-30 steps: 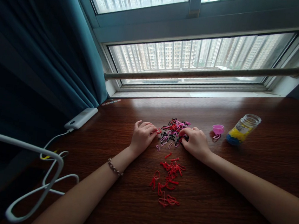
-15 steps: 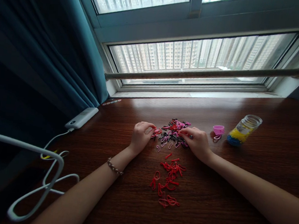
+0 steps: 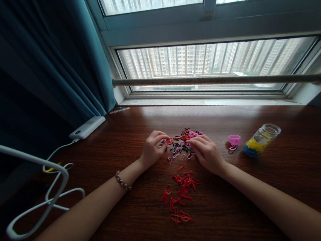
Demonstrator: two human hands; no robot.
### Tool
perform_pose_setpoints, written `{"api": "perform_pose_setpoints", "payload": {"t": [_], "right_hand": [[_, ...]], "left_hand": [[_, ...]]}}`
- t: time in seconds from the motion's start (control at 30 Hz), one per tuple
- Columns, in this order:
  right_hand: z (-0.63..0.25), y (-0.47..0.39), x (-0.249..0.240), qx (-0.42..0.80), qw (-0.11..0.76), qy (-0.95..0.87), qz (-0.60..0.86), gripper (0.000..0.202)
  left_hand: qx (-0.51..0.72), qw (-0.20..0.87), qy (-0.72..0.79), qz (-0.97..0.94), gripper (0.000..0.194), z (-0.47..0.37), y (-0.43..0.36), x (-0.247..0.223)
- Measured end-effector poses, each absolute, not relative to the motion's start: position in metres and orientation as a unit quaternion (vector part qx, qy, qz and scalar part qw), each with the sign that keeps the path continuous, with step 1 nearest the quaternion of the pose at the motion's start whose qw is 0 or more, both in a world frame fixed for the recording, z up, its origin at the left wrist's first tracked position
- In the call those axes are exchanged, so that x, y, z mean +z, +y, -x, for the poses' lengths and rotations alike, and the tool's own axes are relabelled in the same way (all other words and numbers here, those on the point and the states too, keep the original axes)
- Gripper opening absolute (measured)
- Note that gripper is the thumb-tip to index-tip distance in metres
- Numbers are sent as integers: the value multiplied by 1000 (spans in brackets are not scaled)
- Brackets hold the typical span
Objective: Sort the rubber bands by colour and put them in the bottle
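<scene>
A mixed pile of small pink, black and red bands (image 3: 183,146) lies on the brown table. At its left edge is my left hand (image 3: 153,148), thumb and fingers bent round a few red and pink bands. My right hand (image 3: 207,152) reaches into the pile from the right, its fingers together near a red band; what the fingertips grip is too small to tell. Nearer to me lies a separate group of red bands (image 3: 185,183), with more red loops (image 3: 183,216) below it.
To the right stand a small pink cup (image 3: 234,139) and a tilted glass jar (image 3: 261,141) with yellow and blue contents. A white power bank (image 3: 88,127) with a white cable (image 3: 65,179) lies at the left, by the curtain (image 3: 97,72). The window is behind the table.
My right hand has shifted slightly left over the pile. My left fingers have moved a little right, and the bands by them sit differently.
</scene>
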State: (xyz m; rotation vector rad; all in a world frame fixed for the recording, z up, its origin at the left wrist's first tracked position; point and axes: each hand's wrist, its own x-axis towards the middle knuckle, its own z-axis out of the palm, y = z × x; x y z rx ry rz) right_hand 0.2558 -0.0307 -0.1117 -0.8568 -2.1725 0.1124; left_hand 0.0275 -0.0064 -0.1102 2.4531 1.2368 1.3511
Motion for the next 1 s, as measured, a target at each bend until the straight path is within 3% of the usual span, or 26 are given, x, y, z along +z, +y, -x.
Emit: {"api": "perform_pose_setpoints", "payload": {"t": [0.1, 0.27, 0.4, 0.57, 0.7, 0.83, 1.0], "right_hand": [[-264, -14, -119, 28, 351, -854, 382, 33], [-264, -9, -127, 11, 210, -888, 408, 47], [-261, -10, -128, 7, 184, -884, 430, 47], [-264, -5, -128, 40, 258, -872, 414, 38], [-267, -2, -127, 93, 376, -837, 386, 28], [-270, -5, -123, 153, 456, -762, 433, 16], [-271, -9, -118, 225, 467, -693, 501, 13]], "left_hand": [[423, 60, 306, -851, 10, -40, -23, -105], [314, 64, 146, -936, 25, -61, -54, -101], [303, 53, 132, -942, 27, -61, -57, -102], [401, 9, 325, -856, 13, -44, -29, -106], [356, -20, 460, -813, 7, -33, -9, -112], [292, -22, 497, -817, 9, -29, -3, -118], [275, 9, 504, -818, 9, -28, -2, -121]]}}
